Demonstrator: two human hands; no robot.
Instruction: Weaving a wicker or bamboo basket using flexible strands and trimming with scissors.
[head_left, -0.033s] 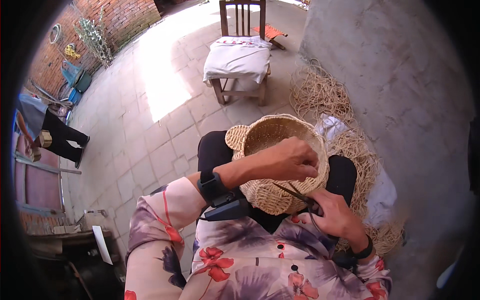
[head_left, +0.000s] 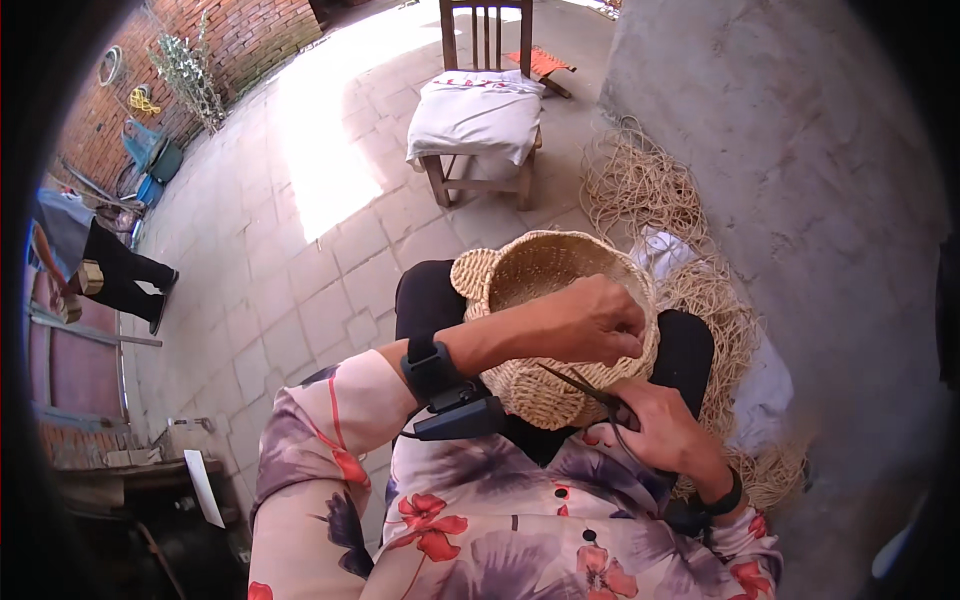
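Observation:
A round basket woven from pale straw-coloured cord (head_left: 512,275) rests on my lap, its opening facing up and away from me. Round woven flaps stick out at its left side and front. My left hand (head_left: 600,320) reaches across the opening, fingers curled tight near the right part of the rim; what they pinch, if anything, is hidden. Low at the basket's right front, my right hand (head_left: 668,422) grips dark scissors (head_left: 578,383). Their blades lie together, pointing left along the basket's front wall beneath my left wrist.
Loose cord (head_left: 645,190) is heaped along the wall on my right, with white cloth (head_left: 765,395) among it. A wooden chair (head_left: 475,120) with a cloth-covered seat stands ahead, an orange folding stool (head_left: 545,65) behind it. Another person (head_left: 120,260) is at the far left.
The scissor blades, spread apart before, have come together. My left hand has shifted slightly to the right. The basket stays in place.

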